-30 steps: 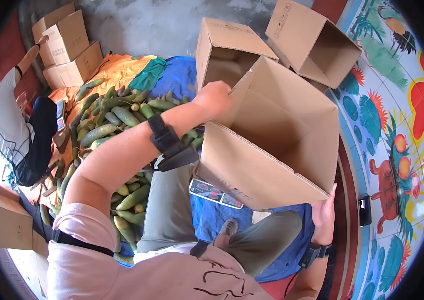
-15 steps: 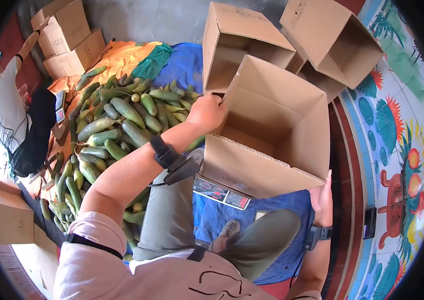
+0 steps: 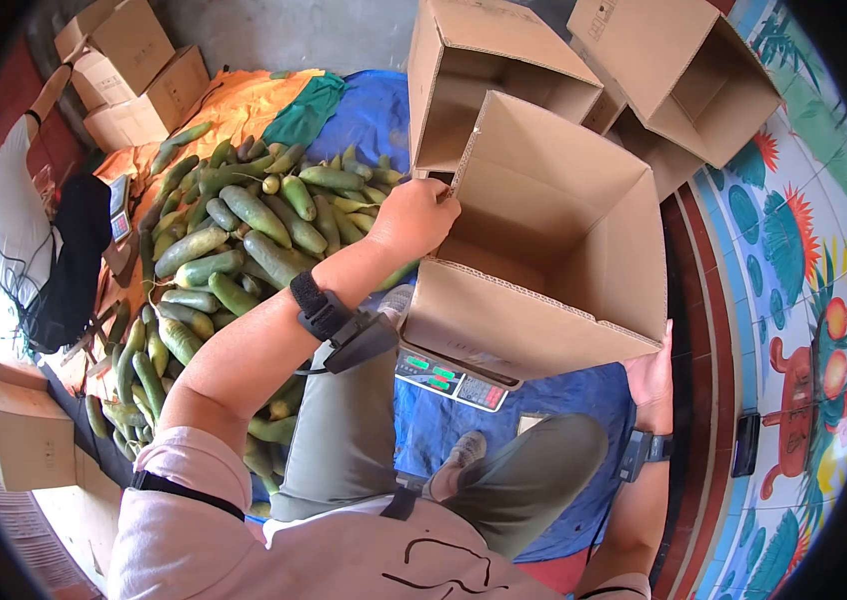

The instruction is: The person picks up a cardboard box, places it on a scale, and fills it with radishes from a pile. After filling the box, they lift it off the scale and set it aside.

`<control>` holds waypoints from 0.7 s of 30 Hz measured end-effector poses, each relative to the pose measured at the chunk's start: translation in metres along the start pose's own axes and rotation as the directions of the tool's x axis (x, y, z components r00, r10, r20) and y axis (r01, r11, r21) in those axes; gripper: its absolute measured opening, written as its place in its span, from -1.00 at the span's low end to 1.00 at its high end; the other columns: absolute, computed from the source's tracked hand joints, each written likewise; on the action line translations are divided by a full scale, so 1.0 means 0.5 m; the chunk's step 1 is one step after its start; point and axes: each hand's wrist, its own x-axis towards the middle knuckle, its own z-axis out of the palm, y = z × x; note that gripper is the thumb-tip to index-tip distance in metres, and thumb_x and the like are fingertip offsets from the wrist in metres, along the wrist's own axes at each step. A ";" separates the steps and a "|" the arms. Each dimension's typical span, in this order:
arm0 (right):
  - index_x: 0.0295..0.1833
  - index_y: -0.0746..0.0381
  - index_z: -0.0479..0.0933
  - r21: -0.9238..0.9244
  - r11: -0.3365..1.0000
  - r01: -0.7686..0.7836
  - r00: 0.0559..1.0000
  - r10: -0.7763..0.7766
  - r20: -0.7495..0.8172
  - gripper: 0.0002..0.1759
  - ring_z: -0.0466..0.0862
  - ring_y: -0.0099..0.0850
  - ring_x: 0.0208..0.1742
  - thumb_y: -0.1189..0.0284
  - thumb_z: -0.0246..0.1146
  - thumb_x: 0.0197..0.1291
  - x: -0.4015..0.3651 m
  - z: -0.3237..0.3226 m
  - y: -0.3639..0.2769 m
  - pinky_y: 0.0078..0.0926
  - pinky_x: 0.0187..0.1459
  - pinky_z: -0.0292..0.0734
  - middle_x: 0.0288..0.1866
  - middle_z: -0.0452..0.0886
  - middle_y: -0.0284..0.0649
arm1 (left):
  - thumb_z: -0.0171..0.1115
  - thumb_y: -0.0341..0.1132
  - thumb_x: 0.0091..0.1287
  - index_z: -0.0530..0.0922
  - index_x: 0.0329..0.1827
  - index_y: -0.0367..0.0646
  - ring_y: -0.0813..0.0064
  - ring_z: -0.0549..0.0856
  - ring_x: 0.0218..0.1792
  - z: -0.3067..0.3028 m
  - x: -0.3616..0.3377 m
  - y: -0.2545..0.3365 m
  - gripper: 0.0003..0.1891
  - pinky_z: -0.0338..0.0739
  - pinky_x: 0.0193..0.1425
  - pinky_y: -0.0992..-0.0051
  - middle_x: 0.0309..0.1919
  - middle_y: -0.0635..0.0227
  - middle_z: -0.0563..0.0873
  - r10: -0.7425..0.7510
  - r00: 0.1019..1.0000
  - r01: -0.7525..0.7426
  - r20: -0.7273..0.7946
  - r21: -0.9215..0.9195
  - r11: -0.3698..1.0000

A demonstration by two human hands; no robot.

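1. One open cardboard box (image 3: pixel 544 250) is in hand. It stands tilted on a single weighing scale (image 3: pixel 449 378) in the middle of the scene, just beyond the person's knees, and its inside is bare.
2. Two hands hold it. The left hand (image 3: pixel 414 220) is at the box's far left corner, with the fingers (image 3: pixel 441 200) curled together and hooked over the top edge of the left wall.
3. The right hand (image 3: pixel 652 375) lies against the outside of the near right corner. Its palm touches the cardboard. The fingers are hidden behind the box, so I cannot tell how far they are spread.
4. Each wrist carries one dark band, two in all: the left band (image 3: pixel 329 315) and the right band (image 3: pixel 644 450).
5. Beyond the held box stand three more empty boxes: one far box (image 3: pixel 484 80) touching its far wall, one right far box (image 3: pixel 684 60), and a third box (image 3: pixel 634 140) partly hidden between them.
6. At the far left is a stack of three closed boxes (image 3: pixel 134 70). One more lone box (image 3: pixel 24 430) sits at the near left.
7. A pile of cucumbers (image 3: pixel 234 240), several dozen and too many to count exactly, lies left of the box on an orange cloth (image 3: pixel 244 100) and a blue tarp (image 3: pixel 444 430).
8. One other person (image 3: pixel 14 220) crouches at the far left beside a second scale (image 3: pixel 121 215).
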 end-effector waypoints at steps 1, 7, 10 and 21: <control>0.44 0.16 0.18 -0.001 1.000 -0.003 1.000 0.003 0.002 -0.26 0.39 -0.24 0.36 -0.15 -0.23 0.40 0.004 -0.004 -0.001 -0.15 0.28 0.33 0.39 0.35 -0.18 | 0.12 -0.26 0.24 0.58 -0.13 -0.33 -0.02 0.63 -0.38 -0.001 -0.003 0.005 -0.71 0.51 -0.21 0.27 -0.44 -0.11 0.62 -0.029 0.999 0.030 0.020 -0.044 0.999; 0.44 0.19 0.18 0.070 0.998 -0.004 0.999 0.001 0.046 -0.23 0.34 -0.25 0.39 -0.17 -0.20 0.38 0.014 -0.011 -0.003 -0.17 0.34 0.25 0.41 0.31 -0.16 | 0.10 -0.16 0.27 0.57 -0.02 -0.30 -0.04 0.65 -0.17 0.010 -0.014 -0.007 -0.61 0.53 -0.03 0.22 -0.29 -0.06 0.69 0.005 0.996 -0.016 -0.087 -0.128 0.992; 0.45 0.20 0.14 0.005 0.998 0.065 0.998 -0.065 0.024 -0.22 0.34 -0.23 0.39 -0.17 -0.21 0.38 0.006 -0.018 0.004 -0.15 0.34 0.25 0.41 0.31 -0.14 | 0.06 -0.05 0.42 0.47 0.15 -0.41 0.30 0.63 0.01 -0.030 -0.034 -0.014 -0.48 0.51 0.06 0.41 0.02 0.05 0.65 -0.036 0.993 0.062 0.109 -0.239 0.969; 0.31 0.34 0.33 -0.602 0.797 0.045 0.932 -0.250 -0.261 -0.48 0.47 -0.23 0.27 0.16 -0.07 0.46 -0.156 -0.051 0.085 -0.30 0.26 0.31 0.25 0.47 -0.06 | 0.09 -0.05 0.41 0.58 0.05 -0.27 0.52 0.66 -0.18 -0.362 -0.293 -0.363 -0.57 0.55 -0.10 0.48 -0.17 0.37 0.69 -0.513 0.855 0.501 -0.079 -0.134 0.855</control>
